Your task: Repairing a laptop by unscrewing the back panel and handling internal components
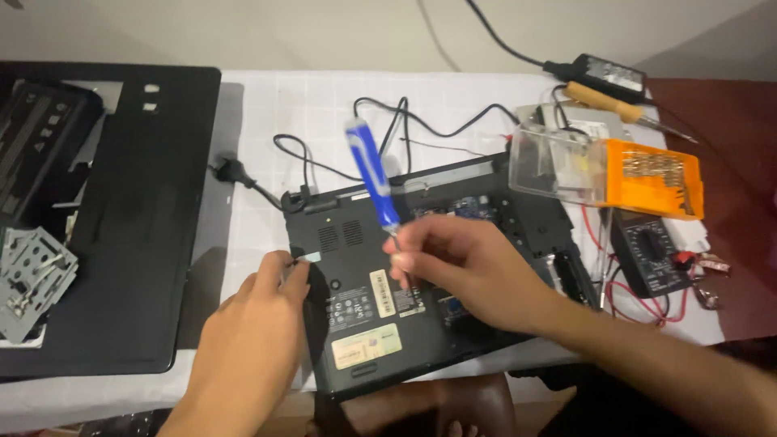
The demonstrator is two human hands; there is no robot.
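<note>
Blue-handled screwdriver (pixel 374 174) pinched upright in right hand (pixel 461 271), grip closed around its shaft; left hand (pixel 259 324) steadying black laptop base (pixel 356 243), fingers curled on its edge.

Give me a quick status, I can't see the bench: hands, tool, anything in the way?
Right hand grips blue screwdriver, tip down on upturned laptop. Left hand steadies its left edge. Black cable behind, clear.

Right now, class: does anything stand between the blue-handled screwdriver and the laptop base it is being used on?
Nothing visible does. The right hand holds the blue-handled screwdriver upright over the black laptop base; its tip is hidden behind the fingers. The left hand rests on the base's left edge, clear of the tool.
</note>
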